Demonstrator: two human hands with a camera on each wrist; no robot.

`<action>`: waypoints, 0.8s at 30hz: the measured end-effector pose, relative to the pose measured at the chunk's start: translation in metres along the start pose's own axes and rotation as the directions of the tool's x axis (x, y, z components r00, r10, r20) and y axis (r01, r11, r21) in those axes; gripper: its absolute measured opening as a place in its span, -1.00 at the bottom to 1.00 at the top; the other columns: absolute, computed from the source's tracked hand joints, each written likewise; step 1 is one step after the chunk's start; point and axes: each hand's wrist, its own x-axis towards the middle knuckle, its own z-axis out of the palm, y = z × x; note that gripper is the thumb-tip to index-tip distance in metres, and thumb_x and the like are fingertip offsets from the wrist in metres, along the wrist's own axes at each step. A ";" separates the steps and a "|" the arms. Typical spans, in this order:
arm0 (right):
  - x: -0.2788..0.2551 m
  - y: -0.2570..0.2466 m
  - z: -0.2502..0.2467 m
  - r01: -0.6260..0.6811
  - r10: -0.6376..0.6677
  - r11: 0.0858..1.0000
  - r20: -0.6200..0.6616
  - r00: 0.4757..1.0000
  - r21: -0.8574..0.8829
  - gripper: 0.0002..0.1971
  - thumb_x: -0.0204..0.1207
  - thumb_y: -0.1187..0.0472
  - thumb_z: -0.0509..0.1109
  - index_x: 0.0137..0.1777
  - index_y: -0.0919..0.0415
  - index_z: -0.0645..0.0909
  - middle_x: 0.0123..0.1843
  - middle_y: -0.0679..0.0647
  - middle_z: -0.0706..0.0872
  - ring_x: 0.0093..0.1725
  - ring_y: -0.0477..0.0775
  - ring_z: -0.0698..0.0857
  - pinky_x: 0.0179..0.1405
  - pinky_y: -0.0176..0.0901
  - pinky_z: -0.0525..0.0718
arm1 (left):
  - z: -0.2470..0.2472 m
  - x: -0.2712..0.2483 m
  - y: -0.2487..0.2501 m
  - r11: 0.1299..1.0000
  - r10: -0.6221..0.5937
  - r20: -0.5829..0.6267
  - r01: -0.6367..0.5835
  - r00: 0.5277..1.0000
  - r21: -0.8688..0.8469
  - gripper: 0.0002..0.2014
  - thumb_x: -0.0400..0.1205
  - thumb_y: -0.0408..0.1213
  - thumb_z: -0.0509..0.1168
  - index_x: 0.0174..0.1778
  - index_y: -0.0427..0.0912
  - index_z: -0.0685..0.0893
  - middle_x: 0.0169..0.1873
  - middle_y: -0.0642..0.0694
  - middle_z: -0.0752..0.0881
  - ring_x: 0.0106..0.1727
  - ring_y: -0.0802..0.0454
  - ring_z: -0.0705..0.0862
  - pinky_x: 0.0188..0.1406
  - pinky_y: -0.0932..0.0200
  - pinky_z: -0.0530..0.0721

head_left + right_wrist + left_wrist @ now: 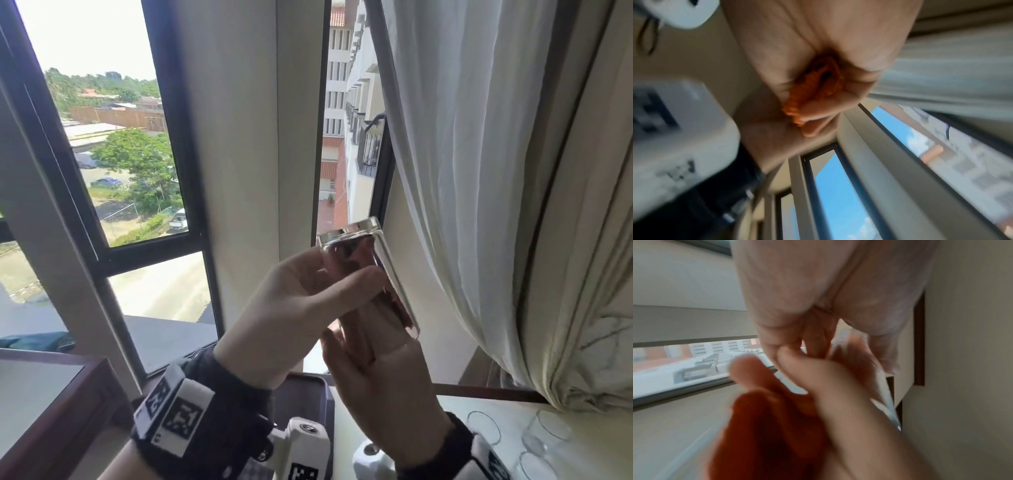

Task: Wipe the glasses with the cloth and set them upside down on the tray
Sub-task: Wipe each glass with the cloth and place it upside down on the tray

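Note:
I hold a clear square glass (pixel 387 267) up in front of the window, tilted, with its thick base uppermost. My left hand (pixel 301 294) grips it from the left, thumb across the near face. From below, my right hand (pixel 373 363) reaches up into the glass's open end. It has the orange cloth (pixel 818 91) bunched in its curled fingers. In the left wrist view the cloth (pixel 766 426) shows blurred beside the glass's edge (pixel 888 402). In the head view a reddish tint shows through the glass. A dark tray (pixel 322 380) lies below my hands, mostly hidden.
Clear glasses (pixel 483 425) (pixel 548 431) stand on the pale tabletop at the lower right. A white curtain (pixel 479 171) hangs close on the right of the raised glass. The window frame (pixel 191 205) is just behind. A dark wooden table edge (pixel 68 394) is at the lower left.

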 end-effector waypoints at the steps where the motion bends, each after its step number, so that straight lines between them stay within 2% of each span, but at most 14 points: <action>1: 0.002 -0.009 -0.005 -0.142 0.134 0.957 0.050 0.990 0.252 -0.30 0.55 0.38 0.50 0.49 -0.39 0.50 0.24 -0.09 0.79 0.00 -0.05 0.83 -0.07 -0.08 0.80 | -0.005 0.000 -0.002 0.999 0.001 0.073 0.001 0.997 -0.038 -0.53 0.51 0.02 0.66 0.08 -0.34 0.82 0.03 -0.47 0.83 0.07 -0.27 0.83 0.09 -0.02 0.82; 3: 0.002 -0.025 -0.013 -0.426 0.346 0.720 0.249 0.905 0.548 -0.47 0.51 0.40 0.58 0.17 -0.35 0.70 -0.21 0.24 0.82 -0.48 0.06 0.74 -0.52 -0.12 0.68 | -0.013 0.000 -0.001 0.984 -0.021 0.193 0.054 0.981 -0.169 -0.53 0.53 0.00 0.63 0.15 -0.33 0.82 0.10 -0.43 0.80 0.14 -0.26 0.81 0.20 -0.05 0.82; 6: 0.001 -0.030 -0.014 -0.538 0.430 0.536 0.338 0.837 0.650 -0.62 0.46 0.31 0.63 0.11 -0.19 0.71 -0.47 0.34 0.70 -0.65 0.14 0.63 -0.62 -0.23 0.59 | -0.012 0.004 -0.001 0.969 -0.082 0.141 0.112 0.987 -0.221 -0.70 0.52 -0.07 0.55 -0.01 -0.24 0.90 -0.02 -0.31 0.86 0.02 -0.12 0.87 0.08 0.09 0.85; 8: 0.002 -0.023 -0.009 -0.439 0.349 0.737 0.268 0.898 0.514 -0.46 0.58 0.27 0.53 0.41 -0.33 0.57 -0.25 0.19 0.82 -0.51 0.15 0.73 -0.53 -0.15 0.69 | -0.005 0.007 0.001 0.982 -0.127 -0.020 0.123 0.992 -0.143 -0.69 0.45 -0.01 0.52 -0.19 -0.23 0.90 -0.19 -0.25 0.86 -0.16 -0.05 0.86 -0.08 0.16 0.84; 10: 0.002 -0.005 -0.002 -0.122 0.139 0.988 0.212 0.967 -0.094 -0.30 0.63 0.20 0.39 0.68 -0.31 0.25 0.40 -0.13 0.72 -0.07 0.04 0.84 -0.13 -0.12 0.83 | 0.001 0.010 0.001 0.992 -0.121 -0.166 0.124 0.979 0.008 -0.60 0.44 0.09 0.56 -0.21 -0.26 0.90 -0.21 -0.27 0.87 -0.18 -0.11 0.85 0.02 0.01 0.85; 11: 0.001 0.003 0.000 0.007 0.076 0.937 0.224 0.972 -0.350 -0.23 0.56 0.19 0.38 0.72 -0.24 0.19 0.55 -0.22 0.57 0.06 -0.01 0.81 -0.01 -0.16 0.82 | 0.002 0.011 -0.002 0.988 -0.101 -0.205 0.122 0.973 0.096 -0.57 0.44 0.13 0.59 -0.19 -0.25 0.91 -0.19 -0.27 0.89 -0.13 -0.18 0.88 0.14 -0.11 0.86; 13: 0.005 0.011 -0.001 0.031 0.058 0.895 0.185 0.981 -0.445 -0.22 0.44 0.22 0.46 0.65 -0.20 0.30 0.37 -0.24 0.68 -0.09 -0.14 0.76 -0.11 -0.29 0.75 | 0.001 0.011 -0.009 0.973 -0.084 -0.205 0.125 0.975 0.196 -0.57 0.47 0.18 0.64 -0.14 -0.17 0.92 -0.13 -0.26 0.90 0.01 -0.29 0.89 0.30 -0.30 0.80; 15: 0.007 0.008 -0.005 -0.095 0.119 0.988 0.201 0.972 -0.123 -0.27 0.50 0.32 0.51 0.54 -0.33 0.38 0.02 -0.14 0.77 -0.31 -0.20 0.67 -0.23 -0.45 0.66 | -0.008 0.012 -0.018 0.984 -0.139 -0.106 0.150 0.985 0.101 -0.55 0.45 0.14 0.67 -0.12 -0.23 0.89 -0.05 -0.35 0.88 0.03 -0.37 0.86 0.28 -0.26 0.81; 16: 0.007 0.003 -0.008 -0.281 0.228 0.939 0.258 0.939 0.196 -0.30 0.54 0.37 0.52 0.47 -0.38 0.44 -0.11 -0.03 0.81 -0.41 -0.19 0.66 -0.31 -0.38 0.67 | -0.013 0.011 -0.020 0.985 -0.173 -0.031 0.172 0.985 -0.007 -0.55 0.43 0.09 0.70 -0.10 -0.26 0.87 -0.04 -0.37 0.86 0.00 -0.32 0.85 0.20 -0.14 0.85; 18: 0.006 -0.011 -0.013 -0.569 0.368 0.618 0.440 0.819 0.542 -0.42 0.54 0.42 0.53 0.35 -0.26 0.58 -0.33 0.37 0.76 -0.57 0.04 0.66 -0.57 -0.19 0.62 | -0.018 0.010 -0.022 0.960 -0.201 0.096 0.216 0.975 -0.181 -0.57 0.41 0.03 0.73 -0.06 -0.26 0.88 -0.05 -0.33 0.85 -0.02 -0.17 0.86 0.10 0.04 0.86; 20: 0.002 -0.007 -0.012 -0.636 0.452 0.487 0.451 0.770 0.599 -0.55 0.50 0.37 0.56 0.27 -0.11 0.63 -0.43 0.47 0.68 -0.66 0.15 0.60 -0.65 -0.23 0.55 | -0.016 0.011 -0.025 0.961 -0.192 0.066 0.202 0.979 -0.191 -0.69 0.47 -0.02 0.64 -0.11 -0.22 0.91 -0.09 -0.29 0.86 -0.03 -0.12 0.87 0.09 0.08 0.87; 21: 0.000 -0.003 -0.008 -0.631 0.481 0.503 0.415 0.772 0.591 -0.58 0.51 0.34 0.56 0.27 -0.08 0.63 -0.43 0.43 0.69 -0.67 0.15 0.59 -0.65 -0.23 0.55 | -0.013 0.013 -0.025 0.967 -0.196 0.010 0.194 0.981 -0.165 -0.71 0.50 -0.03 0.62 -0.14 -0.22 0.91 -0.11 -0.29 0.87 -0.05 -0.13 0.87 0.09 0.08 0.87; 22: -0.003 0.003 -0.005 -0.588 0.470 0.628 0.353 0.809 0.511 -0.59 0.56 0.30 0.54 0.31 -0.10 0.60 -0.38 0.34 0.73 -0.64 0.14 0.62 -0.63 -0.20 0.58 | -0.011 0.015 -0.025 0.973 -0.206 -0.070 0.197 0.976 -0.116 -0.66 0.51 0.01 0.59 -0.16 -0.26 0.90 -0.13 -0.30 0.87 -0.06 -0.15 0.86 0.11 0.06 0.87; 24: -0.006 0.021 0.000 -0.273 0.263 0.962 0.212 0.941 0.017 -0.52 0.61 0.18 0.48 0.47 -0.15 0.45 -0.02 0.13 0.84 -0.46 0.10 0.72 -0.42 -0.06 0.76 | -0.008 0.018 -0.026 0.976 -0.194 -0.202 0.210 0.960 0.062 -0.49 0.51 0.16 0.53 -0.14 -0.33 0.87 -0.14 -0.31 0.88 -0.05 -0.24 0.88 0.21 -0.08 0.86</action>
